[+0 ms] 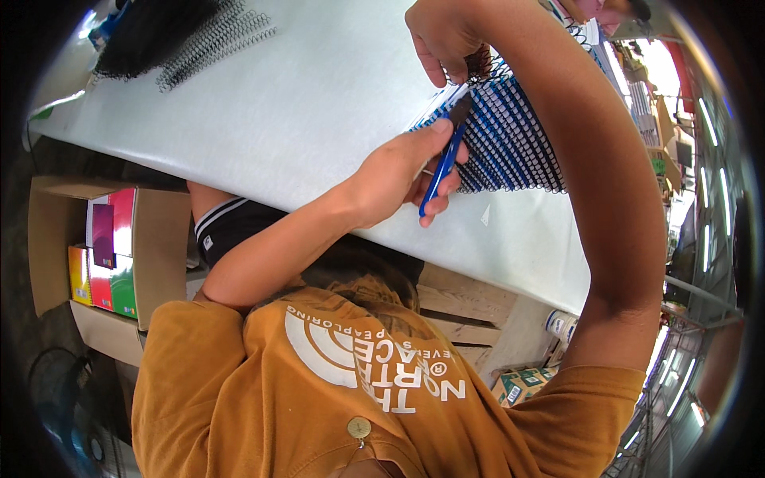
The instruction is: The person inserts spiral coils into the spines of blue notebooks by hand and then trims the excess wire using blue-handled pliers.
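My left hand (406, 171) is closed around blue-handled pliers (443, 169), whose dark jaws point up and away at the edge of a stack of spiral-bound notebooks (510, 135). The stack shows rows of black wire coils over blue and white edges. Reaching across its far side, my right hand (448, 36) has its fingers curled down against a dark clump of black wire coil (479, 65), just beyond the jaws. The right forearm covers part of the stack, and the exact grip of those fingertips is partly hidden.
Loose black wire coils (219, 44) lie at the far left of the white table (279, 119), beside a dense black bundle (151, 36). Below the left table edge, an open cardboard box (163, 259) holds colourful notebooks. A person in pink (590, 8) shows at the far right.
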Available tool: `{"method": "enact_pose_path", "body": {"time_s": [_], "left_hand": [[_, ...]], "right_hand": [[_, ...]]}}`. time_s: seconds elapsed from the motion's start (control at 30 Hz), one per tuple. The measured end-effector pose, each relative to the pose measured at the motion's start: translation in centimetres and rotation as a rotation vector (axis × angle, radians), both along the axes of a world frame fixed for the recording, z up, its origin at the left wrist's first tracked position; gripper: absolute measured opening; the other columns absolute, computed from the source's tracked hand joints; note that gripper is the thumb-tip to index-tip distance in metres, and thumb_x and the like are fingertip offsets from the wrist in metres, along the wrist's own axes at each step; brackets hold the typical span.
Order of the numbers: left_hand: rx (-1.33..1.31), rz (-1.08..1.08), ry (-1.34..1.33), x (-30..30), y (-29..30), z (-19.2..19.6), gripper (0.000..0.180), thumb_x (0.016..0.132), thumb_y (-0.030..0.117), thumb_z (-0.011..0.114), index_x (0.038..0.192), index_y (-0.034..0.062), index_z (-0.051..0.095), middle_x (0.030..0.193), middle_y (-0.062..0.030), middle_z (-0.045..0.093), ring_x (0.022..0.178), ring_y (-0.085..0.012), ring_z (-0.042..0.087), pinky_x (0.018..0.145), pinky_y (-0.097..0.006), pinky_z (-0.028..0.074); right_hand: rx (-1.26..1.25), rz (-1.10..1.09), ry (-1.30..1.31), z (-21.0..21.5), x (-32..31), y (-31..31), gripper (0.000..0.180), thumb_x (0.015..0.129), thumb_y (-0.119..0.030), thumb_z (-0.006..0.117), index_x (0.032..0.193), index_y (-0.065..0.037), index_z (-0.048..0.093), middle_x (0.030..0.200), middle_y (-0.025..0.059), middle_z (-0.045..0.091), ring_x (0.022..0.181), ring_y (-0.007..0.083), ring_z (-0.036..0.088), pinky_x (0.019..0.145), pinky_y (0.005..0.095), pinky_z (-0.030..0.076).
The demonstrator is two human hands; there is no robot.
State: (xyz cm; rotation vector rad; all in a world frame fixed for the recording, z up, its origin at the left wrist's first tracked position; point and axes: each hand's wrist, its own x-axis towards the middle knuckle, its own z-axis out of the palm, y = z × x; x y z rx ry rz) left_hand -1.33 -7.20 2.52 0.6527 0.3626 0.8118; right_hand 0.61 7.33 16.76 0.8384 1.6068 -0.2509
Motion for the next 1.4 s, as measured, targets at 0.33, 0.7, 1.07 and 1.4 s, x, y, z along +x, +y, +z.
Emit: {"method": "enact_pose_path", "body": {"time_s": [0.33, 0.7, 1.07, 1.4], "left_hand": [[-0.028, -0.017, -0.044, 0.3, 0.5, 0.9, 0.054, 0.097, 0.048, 0.022, 0.114, 0.0025, 0.046, 0.084, -0.0106, 0.057, 0.073, -0.0234, 0.061, 0.059, -0.032, 0.049], [-0.095, 0.049, -0.071, 1.4, 0.3, 2.7, 0.054, 0.097, 0.048, 0.021, 0.116, 0.0027, 0.045, 0.088, -0.0121, 0.057, 0.076, -0.0246, 0.061, 0.063, -0.035, 0.050], [-0.081, 0.030, -0.086, 1.6, 0.1, 2.7, 0.053, 0.097, 0.047, 0.024, 0.115, 0.0027, 0.045, 0.087, -0.0120, 0.058, 0.076, -0.0251, 0.060, 0.064, -0.036, 0.050], [0.074, -0.080, -0.055, 0.6, 0.0, 2.1, 0.056, 0.096, 0.049, 0.024, 0.116, 0.0024, 0.045, 0.087, -0.0110, 0.057, 0.084, -0.0270, 0.062, 0.072, -0.036, 0.051]], "right_hand": [[0.037, -0.008, -0.034, 0.8, 0.5, -0.5, 0.033, 0.077, -0.010, 0.065, 0.110, -0.013, 0.065, 0.105, 0.0094, 0.065, 0.091, 0.0230, 0.062, 0.075, 0.0368, 0.048], [0.106, -0.026, -0.090, 2.7, -0.2, -0.9, 0.033, 0.076, -0.012, 0.066, 0.109, -0.014, 0.065, 0.106, 0.0085, 0.065, 0.091, 0.0229, 0.062, 0.076, 0.0376, 0.048], [0.089, -0.014, -0.070, 2.3, 0.0, -0.6, 0.033, 0.076, -0.015, 0.067, 0.109, -0.016, 0.065, 0.106, 0.0071, 0.065, 0.092, 0.0226, 0.062, 0.076, 0.0386, 0.047], [0.357, -0.005, -0.176, 5.2, -0.8, -3.0, 0.034, 0.074, -0.021, 0.066, 0.106, -0.010, 0.066, 0.104, 0.0088, 0.065, 0.091, 0.0230, 0.062, 0.076, 0.0380, 0.047]]}}
